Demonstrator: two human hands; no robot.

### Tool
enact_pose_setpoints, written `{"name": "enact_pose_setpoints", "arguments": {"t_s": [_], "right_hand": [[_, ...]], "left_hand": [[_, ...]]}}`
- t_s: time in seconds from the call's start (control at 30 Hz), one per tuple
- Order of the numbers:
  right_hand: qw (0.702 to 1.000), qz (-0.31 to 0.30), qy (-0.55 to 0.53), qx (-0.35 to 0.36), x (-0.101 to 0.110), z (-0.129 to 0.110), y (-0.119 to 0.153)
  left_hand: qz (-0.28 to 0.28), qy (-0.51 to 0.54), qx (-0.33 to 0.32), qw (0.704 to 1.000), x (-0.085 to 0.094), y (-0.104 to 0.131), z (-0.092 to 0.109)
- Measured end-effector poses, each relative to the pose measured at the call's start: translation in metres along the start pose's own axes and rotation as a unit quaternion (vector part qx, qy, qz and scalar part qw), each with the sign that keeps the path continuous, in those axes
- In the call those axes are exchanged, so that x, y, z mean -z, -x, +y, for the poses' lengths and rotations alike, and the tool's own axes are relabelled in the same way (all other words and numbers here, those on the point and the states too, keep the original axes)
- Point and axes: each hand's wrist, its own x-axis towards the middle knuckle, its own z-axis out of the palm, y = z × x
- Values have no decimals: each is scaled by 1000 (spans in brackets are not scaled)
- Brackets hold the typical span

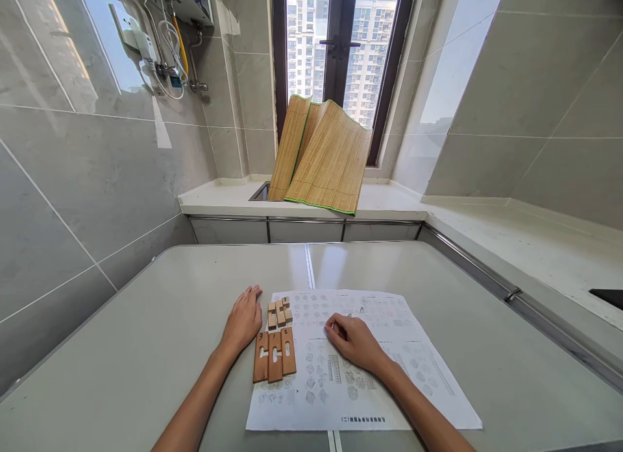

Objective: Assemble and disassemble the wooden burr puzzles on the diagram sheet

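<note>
My left hand [246,319] lies flat on the table with its fingers stretched forward, just left of some wooden puzzle pieces. My right hand [355,340] rests on a large printed sheet [389,413], its fingers curled in and nothing visible in them. Three flat brown wooden pieces [275,369] with cut-out slots lie side by side on the sheet's left edge, marked with handwritten numbers. Beyond them stand smaller pale notched wooden pieces [280,317], one also numbered. Rows of small line drawings and text cover the paper. Neither hand grips a piece.
A pale table [146,348] with a centre seam [309,267] fills the foreground. Behind it, a folded bamboo mat [331,160] leans over a sink [261,192] on the white counter [224,196]. A dark-framed window [335,50] is beyond; pipes and cables hang upper left.
</note>
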Motion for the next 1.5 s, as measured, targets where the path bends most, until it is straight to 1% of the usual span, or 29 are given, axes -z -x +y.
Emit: {"name": "enact_pose_setpoints", "arguments": {"t_s": [0.2,0.47,0.63,0.87,1.17,1.5], "right_hand": [[1000,8,2,4,0,-1,0],[1000,3,5,0,0,0,0],[1000,3,2,0,0,0,0],[1000,4,4,0,1,-1,0],[1000,4,6,1,-1,2,0],[1000,1,-1,-1,1,-1,0]], "left_hand": [[-1,6,0,1000,0,0,-1],[3,6,0,1000,-1,0,-2],[-5,-1,0,1000,-1,0,-2],[-3,4,-1,1000,-2,1,-2],[-9,-1,3,1000,0,0,0],[-4,5,1,1000,0,1,0]]}}
